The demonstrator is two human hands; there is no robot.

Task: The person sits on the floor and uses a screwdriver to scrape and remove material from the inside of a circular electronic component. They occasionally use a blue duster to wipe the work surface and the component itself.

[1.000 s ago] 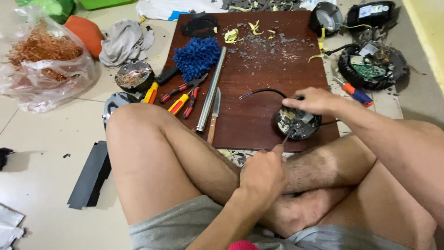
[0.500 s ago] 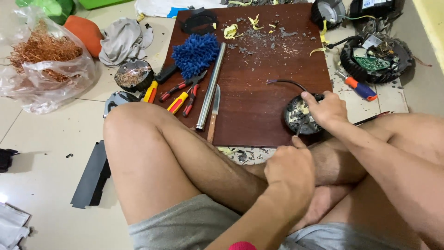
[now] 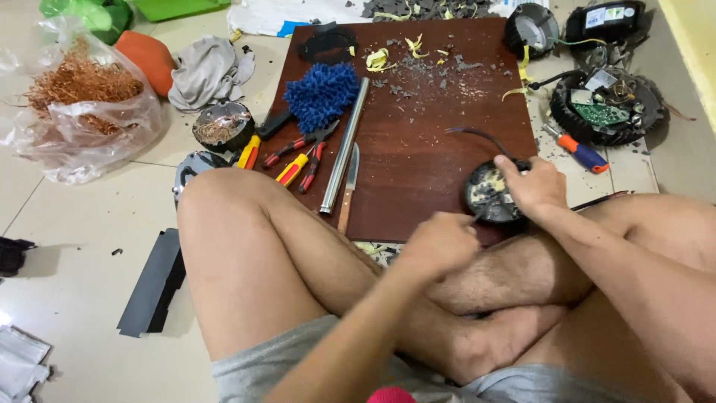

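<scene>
I sit cross-legged on the floor at a dark wooden board (image 3: 418, 134). My right hand (image 3: 533, 186) grips the right side of a round black motor part (image 3: 485, 195), which rests on the board's near edge with a dark wire curling off its top. My left hand (image 3: 440, 242) is closed around a thin tool, and the tool's tip pokes into the near left rim of the part. Most of the tool is hidden in my fist.
On the board lie a blue mop-like cloth (image 3: 322, 93), a metal tube (image 3: 344, 145), a knife (image 3: 349, 183), pliers (image 3: 298, 160) and debris. Stripped black housings (image 3: 608, 108) and a screwdriver (image 3: 578, 149) sit right. A bag of copper wire (image 3: 78, 104) is left, a black plate (image 3: 153, 283) by my knee.
My left hand has risen from my shin toward the round part with the tool. My right hand has shifted to the part's right side. The part stays at the board's edge.
</scene>
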